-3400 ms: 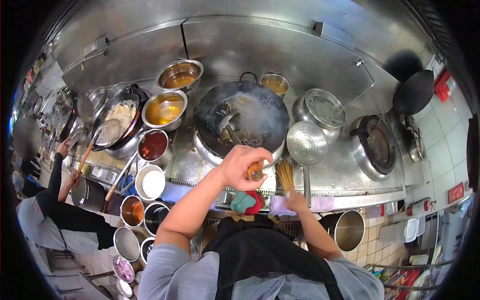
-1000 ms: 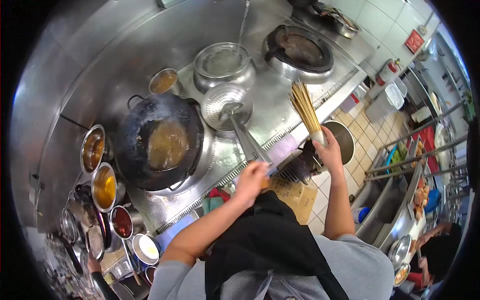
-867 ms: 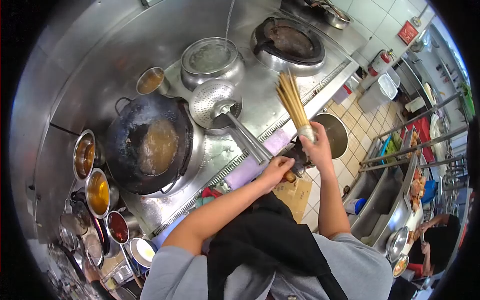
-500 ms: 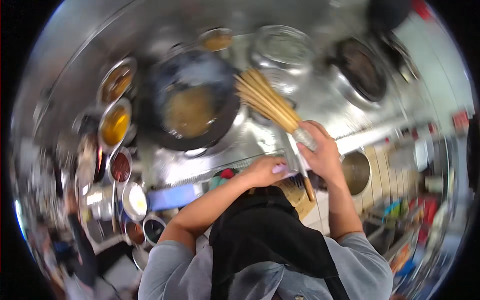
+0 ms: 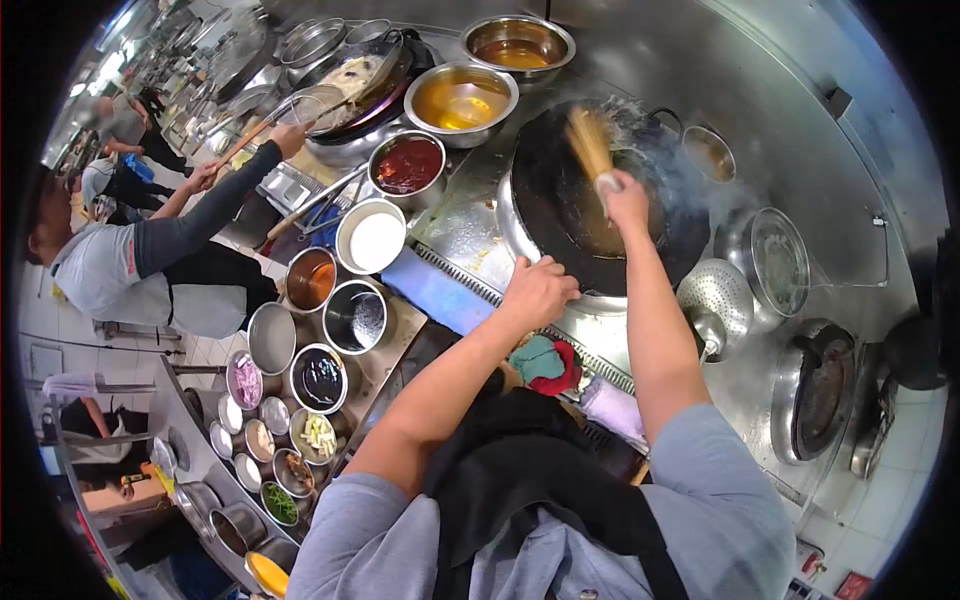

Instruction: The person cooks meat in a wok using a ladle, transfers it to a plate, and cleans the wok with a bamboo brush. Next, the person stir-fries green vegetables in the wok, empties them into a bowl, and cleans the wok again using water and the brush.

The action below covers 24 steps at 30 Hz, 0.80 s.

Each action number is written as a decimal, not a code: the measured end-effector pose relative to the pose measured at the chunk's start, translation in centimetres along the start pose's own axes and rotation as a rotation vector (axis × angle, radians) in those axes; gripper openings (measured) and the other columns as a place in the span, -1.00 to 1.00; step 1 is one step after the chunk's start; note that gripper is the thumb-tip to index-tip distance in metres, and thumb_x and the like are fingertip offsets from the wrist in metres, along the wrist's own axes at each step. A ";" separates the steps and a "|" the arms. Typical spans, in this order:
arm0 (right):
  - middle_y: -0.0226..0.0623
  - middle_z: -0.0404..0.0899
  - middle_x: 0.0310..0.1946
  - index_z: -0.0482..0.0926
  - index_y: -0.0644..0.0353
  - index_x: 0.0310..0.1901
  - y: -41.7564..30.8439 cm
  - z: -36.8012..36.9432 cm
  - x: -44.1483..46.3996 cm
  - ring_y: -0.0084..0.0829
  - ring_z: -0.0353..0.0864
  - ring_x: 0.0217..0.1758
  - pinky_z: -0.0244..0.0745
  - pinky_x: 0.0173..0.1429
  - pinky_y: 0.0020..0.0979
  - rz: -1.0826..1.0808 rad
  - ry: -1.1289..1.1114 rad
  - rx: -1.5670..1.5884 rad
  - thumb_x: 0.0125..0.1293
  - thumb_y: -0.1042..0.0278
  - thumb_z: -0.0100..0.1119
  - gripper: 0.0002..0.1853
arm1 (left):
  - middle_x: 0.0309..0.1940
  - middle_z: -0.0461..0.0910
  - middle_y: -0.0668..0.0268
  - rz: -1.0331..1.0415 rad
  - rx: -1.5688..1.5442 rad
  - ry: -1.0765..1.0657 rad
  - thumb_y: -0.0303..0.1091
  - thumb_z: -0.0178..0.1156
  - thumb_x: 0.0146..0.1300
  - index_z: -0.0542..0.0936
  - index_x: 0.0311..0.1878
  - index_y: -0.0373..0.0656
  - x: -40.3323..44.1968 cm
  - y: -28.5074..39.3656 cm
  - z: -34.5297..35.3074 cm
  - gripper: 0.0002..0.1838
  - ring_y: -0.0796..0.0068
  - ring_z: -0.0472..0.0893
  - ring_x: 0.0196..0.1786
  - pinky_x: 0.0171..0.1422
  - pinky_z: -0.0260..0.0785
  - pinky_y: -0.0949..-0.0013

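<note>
My right hand grips the bound end of a bamboo wok brush. Its splayed bristles reach down into a large dark wok, where brownish liquid lies in the bottom and steam rises. At the wok's near left edge, my left hand has its fingers curled round the near ear handle, which the hand mostly hides. A folded green cloth and a red cloth lie on the counter edge just below that hand.
Left of the wok stand bowls of yellow oil, red sauce and white powder. A perforated ladle and a glass-lidded pot are on the right. A co-worker holds a strainer over another wok at far left.
My right hand has carried the brush from beside the wok into it. My left hand has moved from near a purple cloth to the wok's edge. The view has turned left.
</note>
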State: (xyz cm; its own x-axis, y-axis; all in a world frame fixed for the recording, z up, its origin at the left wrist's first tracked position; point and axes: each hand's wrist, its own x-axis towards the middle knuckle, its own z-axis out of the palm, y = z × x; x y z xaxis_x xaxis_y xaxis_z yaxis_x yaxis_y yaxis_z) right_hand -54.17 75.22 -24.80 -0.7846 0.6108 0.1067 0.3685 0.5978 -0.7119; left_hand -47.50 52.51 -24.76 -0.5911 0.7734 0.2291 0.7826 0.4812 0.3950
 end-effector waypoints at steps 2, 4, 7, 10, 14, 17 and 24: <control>-0.08 0.64 -0.13 0.56 0.16 0.05 1.2 -0.8 -4.5 -0.17 0.62 0.00 0.47 0.05 -0.24 -0.151 -0.137 0.030 0.12 0.22 0.27 -0.57 | -0.49 0.48 0.47 0.036 0.003 0.018 -0.14 0.18 0.17 0.67 -0.37 0.08 0.2 -1.0 -0.6 -0.85 0.43 0.48 -0.21 -0.17 0.16 0.18; -0.15 0.66 -0.17 0.54 0.17 0.09 4.2 -2.3 -9.9 -0.23 0.65 -0.12 0.51 -0.03 -0.27 -0.287 -0.252 0.120 0.14 0.29 0.26 -0.56 | -0.46 0.49 0.47 0.048 -0.061 0.047 -0.14 0.20 0.16 0.68 -0.35 0.08 0.1 -2.1 -0.6 -0.86 0.42 0.48 -0.20 -0.18 0.17 0.21; -0.23 0.67 -0.25 0.52 0.15 0.12 1.5 -5.5 -8.6 -0.36 0.65 -0.38 0.53 -0.28 -0.36 -0.150 -0.482 0.285 0.18 0.35 0.23 -0.57 | -0.46 0.49 0.46 0.097 -0.109 0.040 -0.14 0.21 0.14 0.68 -0.33 0.08 0.4 -2.9 0.2 -0.85 0.41 0.48 -0.20 -0.20 0.18 0.25; -0.24 0.64 -0.34 0.52 0.13 0.14 -0.9 -3.6 -2.3 -0.52 0.53 -0.65 0.39 -0.60 -0.47 0.052 -0.551 0.422 0.22 0.36 0.17 -0.59 | -0.48 0.48 0.47 0.084 -0.068 0.039 -0.15 0.22 0.12 0.69 -0.34 0.09 0.3 -2.6 0.0 -0.86 0.42 0.48 -0.21 -0.20 0.17 0.29; -0.07 0.65 -0.17 0.52 0.19 0.11 -4.1 -0.5 -0.6 -0.25 0.66 -0.18 0.53 -0.11 -0.33 0.140 -0.105 0.200 0.18 0.29 0.19 -0.56 | -0.50 0.47 0.49 0.065 -0.033 0.039 -0.14 0.22 0.12 0.68 -0.36 0.11 0.3 -2.3 -0.4 -0.87 0.46 0.48 -0.23 -0.19 0.15 0.26; -0.05 0.60 -0.04 0.52 0.21 0.11 1.6 0.9 -7.0 -0.22 0.60 0.04 0.42 0.14 -0.35 -0.269 -0.203 0.170 0.17 0.27 0.20 -0.55 | -0.51 0.47 0.50 0.071 -0.037 0.039 -0.13 0.20 0.13 0.68 -0.38 0.11 0.6 -2.4 -0.5 -0.86 0.47 0.48 -0.24 -0.18 0.14 0.23; -0.05 0.63 -0.13 0.63 0.12 -0.06 3.3 -15.2 -3.0 -0.13 0.61 -0.01 0.48 0.09 -0.20 -0.148 -0.408 -0.644 0.03 0.20 0.25 -0.60 | -0.49 0.47 0.42 0.047 -0.094 0.028 -0.06 0.22 0.12 0.66 -0.45 0.04 1.0 -2.4 -0.5 -0.78 0.37 0.47 -0.19 -0.14 0.22 0.18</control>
State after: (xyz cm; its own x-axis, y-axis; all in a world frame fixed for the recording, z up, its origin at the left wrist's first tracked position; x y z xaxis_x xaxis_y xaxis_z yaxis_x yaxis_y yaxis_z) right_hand -43.03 83.27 -16.93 -0.9237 0.3360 -0.1839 0.3646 0.9184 -0.1534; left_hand -50.05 51.96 -25.03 -0.5608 0.7814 0.2736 0.7884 0.4033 0.4645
